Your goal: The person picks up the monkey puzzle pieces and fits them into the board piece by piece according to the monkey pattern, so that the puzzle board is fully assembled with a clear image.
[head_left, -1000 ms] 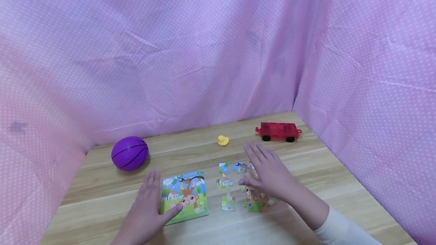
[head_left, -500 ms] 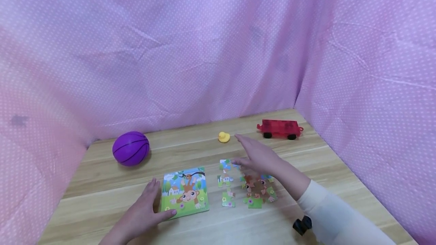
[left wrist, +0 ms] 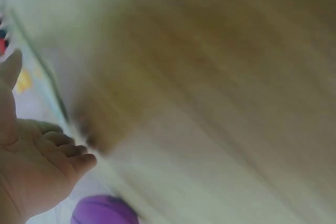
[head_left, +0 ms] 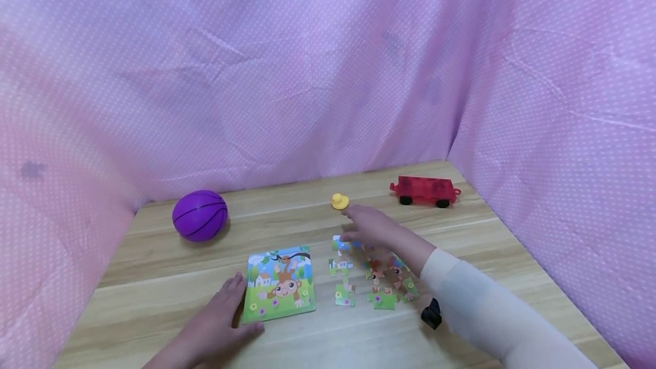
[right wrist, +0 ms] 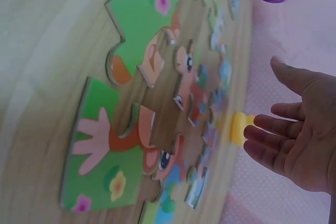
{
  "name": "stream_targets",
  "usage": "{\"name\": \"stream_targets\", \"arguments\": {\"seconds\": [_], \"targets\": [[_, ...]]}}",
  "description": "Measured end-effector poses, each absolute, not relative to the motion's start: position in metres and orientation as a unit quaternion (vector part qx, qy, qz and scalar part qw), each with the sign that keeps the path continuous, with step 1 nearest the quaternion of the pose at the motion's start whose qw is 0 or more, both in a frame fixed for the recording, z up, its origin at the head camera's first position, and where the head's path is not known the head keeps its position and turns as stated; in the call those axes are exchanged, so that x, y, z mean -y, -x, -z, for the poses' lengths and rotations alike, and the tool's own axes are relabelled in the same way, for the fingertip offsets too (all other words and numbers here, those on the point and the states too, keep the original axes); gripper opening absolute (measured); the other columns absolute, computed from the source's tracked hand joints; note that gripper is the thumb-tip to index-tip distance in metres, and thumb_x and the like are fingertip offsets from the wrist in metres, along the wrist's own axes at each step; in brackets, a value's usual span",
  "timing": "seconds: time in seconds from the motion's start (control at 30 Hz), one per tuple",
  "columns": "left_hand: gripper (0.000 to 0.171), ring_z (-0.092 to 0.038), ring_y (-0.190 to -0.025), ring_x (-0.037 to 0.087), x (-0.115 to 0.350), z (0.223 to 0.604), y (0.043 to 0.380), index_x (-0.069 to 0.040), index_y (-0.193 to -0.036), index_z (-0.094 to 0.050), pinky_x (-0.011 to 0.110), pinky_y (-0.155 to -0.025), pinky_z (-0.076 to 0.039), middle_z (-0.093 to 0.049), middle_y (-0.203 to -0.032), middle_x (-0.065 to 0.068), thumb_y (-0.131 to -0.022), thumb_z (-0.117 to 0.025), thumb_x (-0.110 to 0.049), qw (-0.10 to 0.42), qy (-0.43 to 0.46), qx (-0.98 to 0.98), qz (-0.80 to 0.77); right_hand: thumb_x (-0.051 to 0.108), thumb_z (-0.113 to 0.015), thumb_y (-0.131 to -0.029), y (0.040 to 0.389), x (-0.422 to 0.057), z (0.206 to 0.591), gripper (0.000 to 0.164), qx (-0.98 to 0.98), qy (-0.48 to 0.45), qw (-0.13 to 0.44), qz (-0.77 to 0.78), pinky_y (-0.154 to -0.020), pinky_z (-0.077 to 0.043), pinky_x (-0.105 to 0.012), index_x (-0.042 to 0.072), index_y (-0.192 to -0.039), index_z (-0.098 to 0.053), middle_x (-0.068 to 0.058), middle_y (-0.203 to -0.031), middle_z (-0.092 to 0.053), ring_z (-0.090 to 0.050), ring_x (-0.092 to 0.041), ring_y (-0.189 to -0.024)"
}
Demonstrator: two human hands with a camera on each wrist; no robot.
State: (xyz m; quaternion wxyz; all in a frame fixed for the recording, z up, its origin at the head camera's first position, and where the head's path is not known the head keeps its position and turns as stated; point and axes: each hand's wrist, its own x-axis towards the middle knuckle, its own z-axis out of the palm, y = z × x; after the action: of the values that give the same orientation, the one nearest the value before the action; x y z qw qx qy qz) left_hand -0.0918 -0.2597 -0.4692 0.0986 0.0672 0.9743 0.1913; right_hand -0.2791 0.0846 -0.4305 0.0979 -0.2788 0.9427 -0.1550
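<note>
My left hand (head_left: 221,309) is beside a square monkey picture board (head_left: 281,285), its fingers by the left edge and its thumb near the lower corner. Whether it touches the board I cannot tell. Loose monkey jigsaw pieces (head_left: 385,300) lie spread to the right of the board. Over their far rows hovers my right hand (head_left: 370,226), fingers loosely extended and holding nothing, hiding some pieces. Its fingertips are close to a small yellow rubber duck (head_left: 339,201). In the right wrist view the palm (right wrist: 315,140) shows bare, with the pieces (right wrist: 105,156) to its left.
A purple ball (head_left: 200,215) with black lines sits at the back left of the wooden table (head_left: 287,215). A red toy wagon (head_left: 426,191) stands at the back right. Pink dotted cloth (head_left: 307,73) hangs around the table's back and sides.
My right hand has moved left across the pieces towards the duck, and its sleeve has come further into view. My left hand has drawn slightly back from over the board to its edge.
</note>
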Motion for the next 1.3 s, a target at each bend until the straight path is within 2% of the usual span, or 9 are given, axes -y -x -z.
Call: {"name": "stream_targets", "arguments": {"seconds": [0.17,0.27,0.4,0.5,0.8,0.93,1.2,1.3], "targets": [[0.107,-0.018,-0.15,0.038,0.259,0.478,0.09,-0.002,-0.154,-0.025,0.056,-0.118,-0.022,-0.019,-0.163,0.015,-0.083,-0.055,-0.075,0.103,-0.056,-0.973,-0.196,0.044,-0.072,-0.088,0.287,-0.076,0.44,0.07,-0.942,0.284,0.124,0.129,-0.115,-0.036,-0.046,0.007,-0.142,-0.049,-0.011,-0.145,-0.052,-0.046,-0.031,-0.136],[0.103,-0.02,-0.149,0.037,0.258,0.48,0.09,-0.003,-0.154,-0.027,0.056,-0.118,-0.022,-0.022,-0.162,0.015,-0.084,-0.054,-0.074,0.094,-0.046,-0.976,-0.193,0.043,-0.072,-0.087,0.29,-0.071,0.444,0.066,-0.943,0.282,0.137,0.115,-0.112,-0.039,-0.045,0.007,-0.139,-0.053,-0.011,-0.14,-0.055,-0.05,-0.03,-0.131],[0.098,-0.023,-0.148,0.036,0.258,0.48,0.093,-0.003,-0.152,-0.034,0.056,-0.118,-0.025,-0.028,-0.16,0.015,-0.085,-0.055,-0.072,0.082,-0.043,-0.98,-0.178,0.044,-0.074,-0.085,0.295,-0.067,0.449,0.046,-0.945,0.279,0.146,0.091,-0.095,-0.05,-0.039,0.013,-0.119,-0.066,-0.004,-0.115,-0.062,-0.058,-0.022,-0.106],[0.096,-0.025,-0.148,0.036,0.258,0.48,0.094,-0.003,-0.15,-0.037,0.055,-0.117,-0.028,-0.03,-0.159,0.015,-0.085,-0.058,-0.07,0.077,-0.044,-0.982,-0.167,0.043,-0.076,-0.084,0.297,-0.063,0.452,0.035,-0.944,0.283,0.15,0.075,-0.084,-0.05,-0.033,0.017,-0.107,-0.069,0.002,-0.1,-0.058,-0.055,-0.015,-0.091],[0.097,-0.027,-0.147,0.038,0.258,0.482,0.093,-0.002,-0.149,-0.039,0.057,-0.116,-0.029,-0.031,-0.159,0.016,-0.084,-0.058,-0.071,0.078,-0.041,-0.983,-0.159,0.036,-0.076,-0.086,0.296,-0.055,0.452,0.025,-0.943,0.295,0.148,0.052,-0.077,-0.05,-0.029,0.017,-0.1,-0.07,0.005,-0.094,-0.056,-0.054,-0.012,-0.082],[0.096,-0.026,-0.147,0.037,0.257,0.48,0.093,-0.002,-0.149,-0.038,0.056,-0.116,-0.028,-0.031,-0.159,0.016,-0.085,-0.058,-0.07,0.082,-0.042,-0.983,-0.158,0.038,-0.075,-0.086,0.295,-0.056,0.451,0.026,-0.941,0.294,0.153,0.064,-0.075,-0.05,-0.029,0.017,-0.101,-0.069,0.006,-0.093,-0.056,-0.054,-0.011,-0.081],[0.097,-0.027,-0.147,0.037,0.255,0.478,0.092,-0.001,-0.149,-0.039,0.056,-0.115,-0.03,-0.031,-0.158,0.016,-0.085,-0.056,-0.072,0.079,-0.045,-0.984,-0.151,0.052,-0.074,-0.083,0.296,-0.055,0.455,0.037,-0.94,0.307,0.142,0.038,-0.079,-0.05,-0.03,0.021,-0.104,-0.069,0.008,-0.097,-0.057,-0.054,-0.011,-0.085],[0.097,-0.027,-0.147,0.037,0.255,0.478,0.092,-0.001,-0.149,-0.039,0.056,-0.115,-0.031,-0.031,-0.158,0.016,-0.085,-0.056,-0.072,0.078,-0.045,-0.985,-0.147,0.056,-0.074,-0.081,0.294,-0.053,0.455,0.04,-0.942,0.3,0.146,0.032,-0.075,-0.05,-0.03,0.021,-0.101,-0.068,0.006,-0.096,-0.056,-0.054,-0.012,-0.083]]}}
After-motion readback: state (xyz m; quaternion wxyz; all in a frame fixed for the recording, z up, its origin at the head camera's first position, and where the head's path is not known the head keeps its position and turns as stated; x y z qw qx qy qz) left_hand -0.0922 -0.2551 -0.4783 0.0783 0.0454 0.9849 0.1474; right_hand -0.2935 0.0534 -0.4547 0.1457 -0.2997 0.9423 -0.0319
